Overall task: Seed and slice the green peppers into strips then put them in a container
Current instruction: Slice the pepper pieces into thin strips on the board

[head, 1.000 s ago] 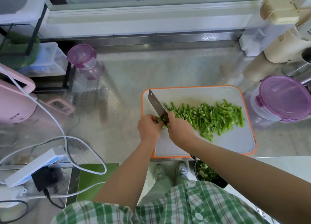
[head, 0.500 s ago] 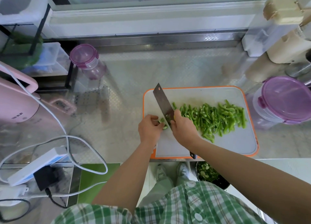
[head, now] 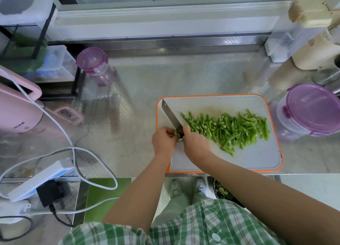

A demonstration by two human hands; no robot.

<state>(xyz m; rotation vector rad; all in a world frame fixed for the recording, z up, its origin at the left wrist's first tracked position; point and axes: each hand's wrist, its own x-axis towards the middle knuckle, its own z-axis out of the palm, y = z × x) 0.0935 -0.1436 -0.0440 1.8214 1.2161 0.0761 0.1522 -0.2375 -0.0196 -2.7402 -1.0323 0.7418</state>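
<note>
A white cutting board with an orange rim [head: 257, 164] lies on the steel counter. A pile of green pepper strips [head: 231, 129] covers its middle and right. My right hand [head: 196, 146] grips the handle of a cleaver [head: 170, 114], whose blade points up and left with its edge down on the board. My left hand [head: 164, 141] pinches a small remaining piece of green pepper [head: 178, 136] right against the blade. Most of that piece is hidden by my fingers.
A lidded purple-topped container [head: 311, 110] stands right of the board, and a smaller purple-lidded jar [head: 95, 66] at the back left. A pink appliance [head: 16, 105], white cables and a power strip [head: 40, 178] fill the left. A bowl of green scraps [head: 223, 191] sits below the counter edge.
The cleaver rose half a second ago and has come back down on the board beside my left hand's fingers. Both hands stay at the board's left side.
</note>
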